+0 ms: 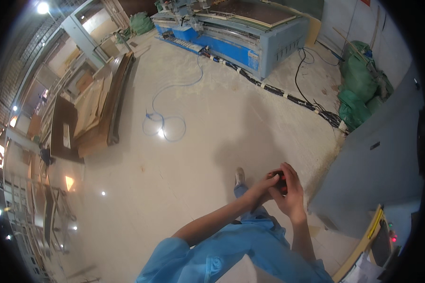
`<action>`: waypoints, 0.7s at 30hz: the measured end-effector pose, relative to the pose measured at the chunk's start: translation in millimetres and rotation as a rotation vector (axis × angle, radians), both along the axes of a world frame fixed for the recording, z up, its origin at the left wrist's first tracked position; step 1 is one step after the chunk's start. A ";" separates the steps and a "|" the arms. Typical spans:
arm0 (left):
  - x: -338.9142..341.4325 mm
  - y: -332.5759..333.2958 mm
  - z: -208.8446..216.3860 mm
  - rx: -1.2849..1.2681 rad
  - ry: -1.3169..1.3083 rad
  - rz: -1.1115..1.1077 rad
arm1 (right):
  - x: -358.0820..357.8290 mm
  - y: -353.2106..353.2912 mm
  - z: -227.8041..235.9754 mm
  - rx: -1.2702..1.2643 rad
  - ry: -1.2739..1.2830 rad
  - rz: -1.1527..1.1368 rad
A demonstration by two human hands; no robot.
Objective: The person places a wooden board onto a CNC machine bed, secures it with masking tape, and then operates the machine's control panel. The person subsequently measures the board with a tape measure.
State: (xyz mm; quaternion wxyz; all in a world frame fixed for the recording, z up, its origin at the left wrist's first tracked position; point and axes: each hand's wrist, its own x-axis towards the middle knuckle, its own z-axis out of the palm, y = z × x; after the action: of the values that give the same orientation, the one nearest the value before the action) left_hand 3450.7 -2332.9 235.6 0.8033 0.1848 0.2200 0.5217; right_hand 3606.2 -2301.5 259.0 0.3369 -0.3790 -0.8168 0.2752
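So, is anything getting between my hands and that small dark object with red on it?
Nothing visible does. Your left hand and right hand are cupped around the small dark object, with no other thing showing between. Your fingers partly cover it, so its hidden sides can't be checked.

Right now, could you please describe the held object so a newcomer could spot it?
Find the big grey-blue cabinet at right, then look left to the left hand and right hand. Between them is a partly hidden dark object, set apart from the hands by its red patches.
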 end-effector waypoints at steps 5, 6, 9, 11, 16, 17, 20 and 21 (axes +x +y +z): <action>-137.7 103.5 -62.9 -0.127 0.327 0.183 | -118.8 116.1 -30.5 -0.057 0.209 0.033; -171.1 110.9 -83.3 -0.114 0.399 0.261 | -142.4 138.8 -32.9 -0.011 0.161 0.025; -283.8 109.3 -157.2 -0.250 0.449 0.363 | -206.7 200.4 -37.3 -0.049 0.046 0.091; -348.6 77.6 -208.7 -0.412 0.446 0.514 | -245.8 238.9 -45.5 -0.078 0.015 0.155; -426.6 -54.9 -293.0 -0.921 0.426 0.680 | -332.8 342.8 -115.7 -0.219 -0.149 0.328; -426.8 -84.6 -300.1 -0.702 1.058 0.492 | -344.1 363.0 -140.3 -0.253 -0.299 0.354; -462.0 -111.2 -318.7 -0.894 1.316 -0.247 | -359.9 414.7 -224.4 -0.360 -0.629 0.396; -477.7 -99.9 -327.0 -0.775 1.360 -0.107 | -358.1 429.6 -253.8 -0.423 -0.710 0.379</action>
State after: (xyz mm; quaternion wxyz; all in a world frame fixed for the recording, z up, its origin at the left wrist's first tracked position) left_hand 2973.0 -2432.8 -91.4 0.5235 0.1807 0.8207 0.1405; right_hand 3248.1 -1871.9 5.2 -0.1053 -0.3544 -0.8625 0.3456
